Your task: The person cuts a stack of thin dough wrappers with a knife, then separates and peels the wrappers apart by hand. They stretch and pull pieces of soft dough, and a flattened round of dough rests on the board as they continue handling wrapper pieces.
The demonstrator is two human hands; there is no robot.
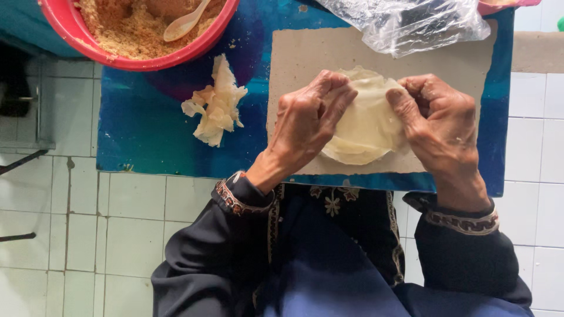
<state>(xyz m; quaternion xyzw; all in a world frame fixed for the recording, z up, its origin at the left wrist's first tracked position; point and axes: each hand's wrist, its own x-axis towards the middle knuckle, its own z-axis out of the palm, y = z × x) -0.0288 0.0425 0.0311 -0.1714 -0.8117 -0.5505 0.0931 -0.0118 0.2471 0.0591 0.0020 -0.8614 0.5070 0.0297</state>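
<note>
Left hand (308, 120) and right hand (437, 123) pinch opposite edges of a round wrapper (367, 126) on the board (294, 58), apparently peeling a sheet, which calls for gentle, even pulling.

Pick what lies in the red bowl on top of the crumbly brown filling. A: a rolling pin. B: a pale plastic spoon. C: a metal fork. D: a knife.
B: a pale plastic spoon rests on the brown filling inside the red bowl, its handle pointing toward the upper right.
</note>
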